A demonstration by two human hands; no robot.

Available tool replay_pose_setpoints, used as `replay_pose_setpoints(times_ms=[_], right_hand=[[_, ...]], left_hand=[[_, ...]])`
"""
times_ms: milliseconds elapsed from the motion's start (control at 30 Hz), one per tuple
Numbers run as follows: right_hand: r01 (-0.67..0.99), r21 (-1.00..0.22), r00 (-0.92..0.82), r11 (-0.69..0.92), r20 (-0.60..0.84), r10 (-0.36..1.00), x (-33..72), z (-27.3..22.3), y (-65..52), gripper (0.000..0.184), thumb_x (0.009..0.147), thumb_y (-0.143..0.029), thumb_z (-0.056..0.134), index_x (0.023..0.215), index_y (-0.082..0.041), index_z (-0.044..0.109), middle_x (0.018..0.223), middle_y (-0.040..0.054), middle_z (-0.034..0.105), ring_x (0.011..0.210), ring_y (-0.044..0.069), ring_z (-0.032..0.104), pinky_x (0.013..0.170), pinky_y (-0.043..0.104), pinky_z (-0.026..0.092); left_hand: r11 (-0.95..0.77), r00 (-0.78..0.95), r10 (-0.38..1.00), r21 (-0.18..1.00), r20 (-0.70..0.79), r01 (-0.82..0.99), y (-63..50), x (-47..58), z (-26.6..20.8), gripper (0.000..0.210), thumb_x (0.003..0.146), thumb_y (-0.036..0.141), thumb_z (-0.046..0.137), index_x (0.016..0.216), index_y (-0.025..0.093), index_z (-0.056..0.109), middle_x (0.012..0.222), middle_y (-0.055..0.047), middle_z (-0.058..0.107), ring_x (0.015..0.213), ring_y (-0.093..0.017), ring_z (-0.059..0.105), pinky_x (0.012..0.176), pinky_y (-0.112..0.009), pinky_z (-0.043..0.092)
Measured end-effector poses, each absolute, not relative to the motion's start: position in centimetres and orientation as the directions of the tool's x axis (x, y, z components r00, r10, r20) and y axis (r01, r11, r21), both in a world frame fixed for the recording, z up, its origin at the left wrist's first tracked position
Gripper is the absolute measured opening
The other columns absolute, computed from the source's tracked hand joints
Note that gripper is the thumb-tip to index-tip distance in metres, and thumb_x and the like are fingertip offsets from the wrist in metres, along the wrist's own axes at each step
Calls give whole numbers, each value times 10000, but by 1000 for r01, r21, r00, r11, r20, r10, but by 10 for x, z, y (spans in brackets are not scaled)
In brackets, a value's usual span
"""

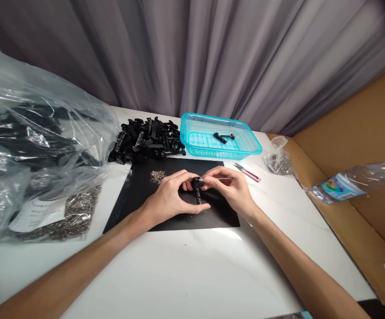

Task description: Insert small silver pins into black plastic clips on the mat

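My left hand [169,195] is closed around a black plastic part [198,195], which is held upright above the black mat [129,204]. My right hand [230,186] pinches at the upper end of that part, thumb and forefinger together. A thin, light metal tool [225,178] shows between its fingers; its tip is hidden, so its kind is unclear. On the mat, just beyond my left hand, lies a small heap of tiny metal pins [158,177]. Pink-handled thread snips [247,172] rest on the table beyond my right hand.
Behind the mat is a pile of black plastic parts [149,139]. A blue basket [192,150] beside it contains a few similar parts. Plastic bags [46,133] fill the left side. A small bag of metal pieces [280,161] and a water bottle [345,186] are at right.
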State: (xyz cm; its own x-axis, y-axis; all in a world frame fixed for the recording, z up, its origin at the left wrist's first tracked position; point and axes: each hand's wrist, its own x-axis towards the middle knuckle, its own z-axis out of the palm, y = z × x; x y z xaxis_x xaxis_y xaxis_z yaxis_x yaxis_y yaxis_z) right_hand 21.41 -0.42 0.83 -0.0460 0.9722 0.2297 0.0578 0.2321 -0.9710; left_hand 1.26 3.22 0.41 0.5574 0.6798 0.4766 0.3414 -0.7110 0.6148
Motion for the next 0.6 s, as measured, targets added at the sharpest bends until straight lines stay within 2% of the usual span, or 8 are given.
replay_pose_setpoints(times_ms=[300,467,600], right_hand=[[153,-956,-59,250,244,968,216,9,-5,294,839,-472,796,855,-182,747,823,29,733,676,156,702,657,280,582],[138,-966,-63,219,212,975,215,6,-5,307,819,-480,810,842,-178,760,808,36,738,662,157,698,638,276,567],[135,-968,-77,209,200,977,215,3,-4,335,817,-512,801,844,-179,768,802,43,744,669,163,705,647,284,570]], left_hand=[[-704,606,673,620,424,347,33,9,-1,507,678,426,898,1061,188,666,846,14,552,743,-141,558,677,-267,505],[-680,646,673,646,361,347,34,7,-1,541,690,442,885,1118,202,656,898,1,575,782,-156,575,708,-284,522],[-664,659,679,654,324,363,34,6,-1,506,692,453,876,1089,209,677,907,-5,588,784,-161,577,693,-285,520]])
